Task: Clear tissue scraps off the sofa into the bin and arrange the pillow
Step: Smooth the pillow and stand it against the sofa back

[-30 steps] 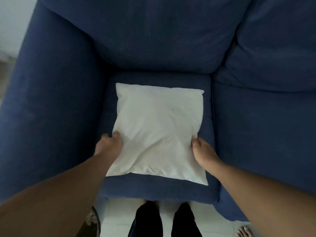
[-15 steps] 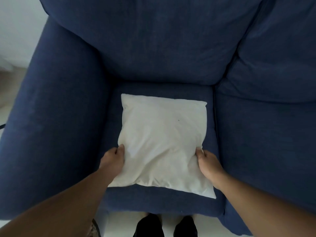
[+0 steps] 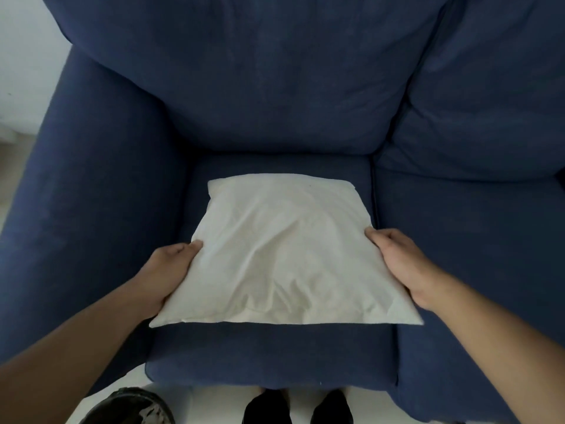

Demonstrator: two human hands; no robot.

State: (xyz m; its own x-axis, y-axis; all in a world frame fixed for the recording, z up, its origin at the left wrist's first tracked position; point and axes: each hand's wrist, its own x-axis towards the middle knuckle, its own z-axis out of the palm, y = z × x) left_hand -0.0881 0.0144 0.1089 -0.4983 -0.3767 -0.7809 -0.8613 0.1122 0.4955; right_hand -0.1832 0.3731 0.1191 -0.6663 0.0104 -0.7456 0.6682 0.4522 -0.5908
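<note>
A white square pillow is over the left seat cushion of a dark blue sofa. Its near edge looks raised off the seat. My left hand grips the pillow's left edge, fingers curled under it. My right hand grips the right edge the same way. No tissue scraps show on the seat. At the bottom left a dark round bin stands on the floor, with white scraps inside it.
The sofa's wide left armrest rises beside the pillow. Tall back cushions stand behind it, and a second seat cushion lies to the right. My legs in dark trousers stand on the white floor against the sofa front.
Both hands have slid further along the pillow's sides and lifted its near edge toward me. The pillow has straightened on the seat. The view has dropped, bringing the bin into sight.
</note>
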